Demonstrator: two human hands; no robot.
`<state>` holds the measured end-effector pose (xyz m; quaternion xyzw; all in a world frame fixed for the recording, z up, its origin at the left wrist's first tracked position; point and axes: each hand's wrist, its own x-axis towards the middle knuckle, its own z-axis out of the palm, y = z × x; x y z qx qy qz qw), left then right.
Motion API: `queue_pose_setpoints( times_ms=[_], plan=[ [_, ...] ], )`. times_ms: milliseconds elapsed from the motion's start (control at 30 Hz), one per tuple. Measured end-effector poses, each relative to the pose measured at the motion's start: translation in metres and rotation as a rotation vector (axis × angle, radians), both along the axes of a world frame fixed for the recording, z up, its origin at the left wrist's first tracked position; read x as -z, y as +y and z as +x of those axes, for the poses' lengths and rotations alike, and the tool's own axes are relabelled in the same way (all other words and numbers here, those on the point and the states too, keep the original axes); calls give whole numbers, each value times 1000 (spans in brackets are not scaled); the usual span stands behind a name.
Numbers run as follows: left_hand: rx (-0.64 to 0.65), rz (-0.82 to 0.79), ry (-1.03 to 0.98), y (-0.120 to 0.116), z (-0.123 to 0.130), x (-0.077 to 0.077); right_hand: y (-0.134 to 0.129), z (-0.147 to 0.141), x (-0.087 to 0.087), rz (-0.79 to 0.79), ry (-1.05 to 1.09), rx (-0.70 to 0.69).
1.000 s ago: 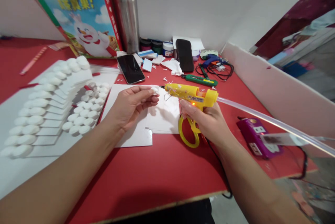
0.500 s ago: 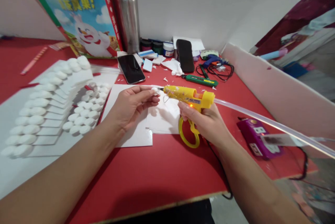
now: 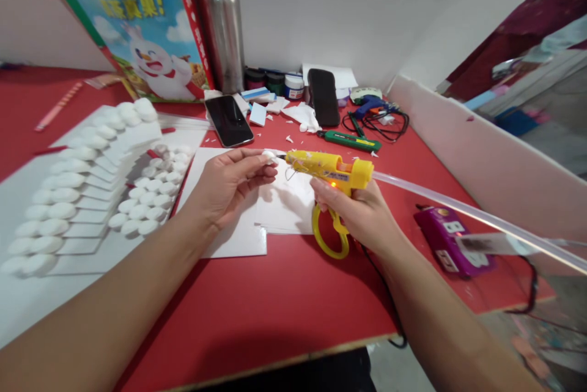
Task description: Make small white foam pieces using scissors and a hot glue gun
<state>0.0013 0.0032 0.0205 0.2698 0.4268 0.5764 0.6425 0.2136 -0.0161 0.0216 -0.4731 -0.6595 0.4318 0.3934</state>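
Observation:
Between thumb and fingertips, my left hand (image 3: 236,181) pinches a small white rounded piece (image 3: 268,157). My right hand (image 3: 355,205) grips a yellow hot glue gun (image 3: 328,164), its nozzle pointing left at that piece; whether they touch I cannot tell. A small orange light glows on the gun, and a long clear glue stick (image 3: 435,205) runs out of its back. White sheets (image 3: 238,239) lie beneath both hands. To the left, white oval pieces (image 3: 142,205) are grouped close together, beside overlapping white cards (image 3: 87,230) with white ovals at their ends.
Behind my hands lie two phones (image 3: 229,121), a green cutter (image 3: 351,140), paint jars (image 3: 293,87) and white scraps. A steel flask (image 3: 222,31) and a printed bag (image 3: 151,31) stand at the back left. A purple box (image 3: 452,239) with a cable sits at the right.
Almost nothing differs. The view has shifted slightly, and the white piece appears turned a little in my left fingers near the nozzle.

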Motion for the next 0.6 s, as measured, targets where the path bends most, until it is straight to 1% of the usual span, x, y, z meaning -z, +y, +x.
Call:
queue_pose_setpoints(
  times_ms=[133, 233, 333, 400, 467, 533, 600],
  plan=[
    [19, 19, 0, 0, -1, 2, 4, 2, 0, 11, 5, 90],
    [29, 33, -4, -1, -2, 3, 8, 6, -6, 11, 9, 165],
    [41, 48, 6, -2, -1, 3, 12, 15, -14, 16, -66, 217],
    [81, 54, 18, -3, -1, 3, 12, 25, -17, 34, -154, 248],
    [143, 57, 13, -4, 0, 3, 13, 40, -15, 57, -248, 294],
    [208, 63, -4, -6, 1, 4, 15, 56, -9, 88, -316, 368],
    [259, 67, -8, -7, 2, 4, 19, 71, 1, 88, -377, 488]
  ],
)
